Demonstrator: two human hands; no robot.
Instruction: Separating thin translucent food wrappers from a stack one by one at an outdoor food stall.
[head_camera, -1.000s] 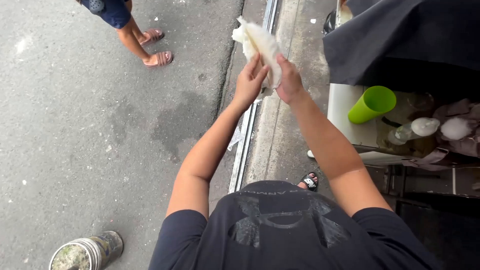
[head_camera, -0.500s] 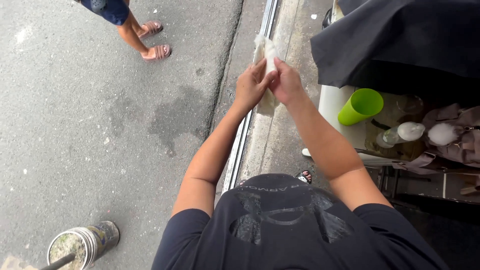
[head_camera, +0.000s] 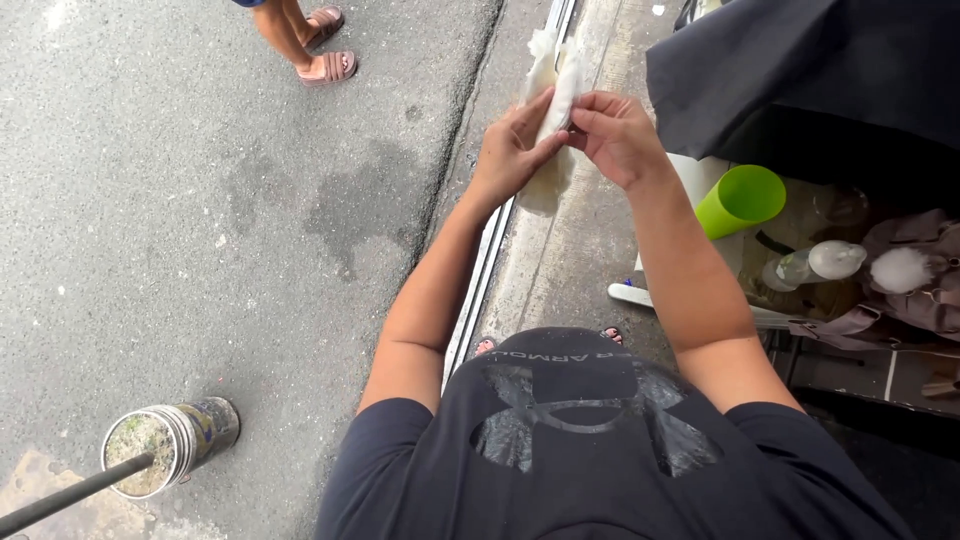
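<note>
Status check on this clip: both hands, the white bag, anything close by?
Left hand and right hand both gripping the white plastic bag, held out over the kerb. Green cup to the right, apart. Nothing between the hands.

Place: an outdoor street side, beside a small stall.
Ground: grey asphalt road on the left, concrete curb in the middle.
Stall: dark cover upper right, green cup and bottles below it.
Passer-by: sandalled feet at the top left.
</note>
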